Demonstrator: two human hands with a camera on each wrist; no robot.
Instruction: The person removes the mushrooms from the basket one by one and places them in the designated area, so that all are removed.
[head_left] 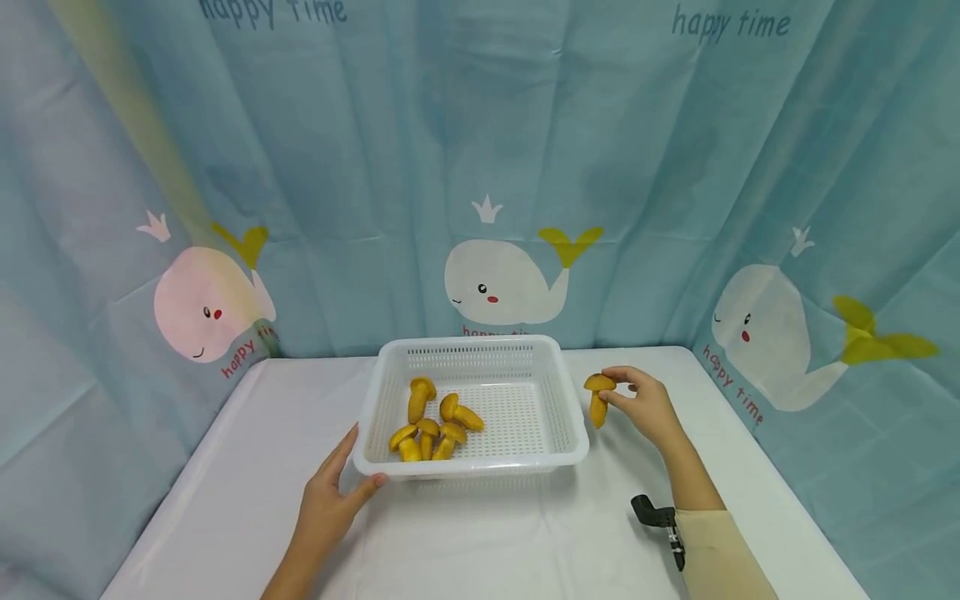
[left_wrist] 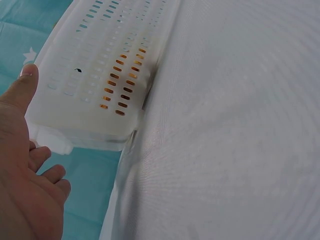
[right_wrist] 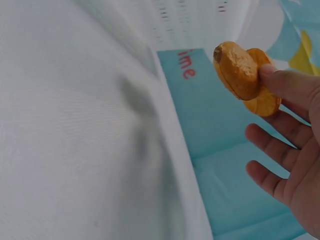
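The head view is bright and evenly lit, with a warm yellowish band [head_left: 123, 100] slanting across the curtain [head_left: 375, 125] at upper left, while both wrist views look dimmer and greyer — a soft, blurred shadow [right_wrist: 141, 135] darkening the table [right_wrist: 60, 150] near the right wrist frame's centre.

Left hand [head_left: 326, 500]: near left, thumb spread wide from the fingers
Left forearm [head_left: 295, 571]: bare, slanting in from the near edge
Right hand [head_left: 647, 407]: farther away, thumb and fingertips pinching
Right forearm [head_left: 693, 479]: angled far and left
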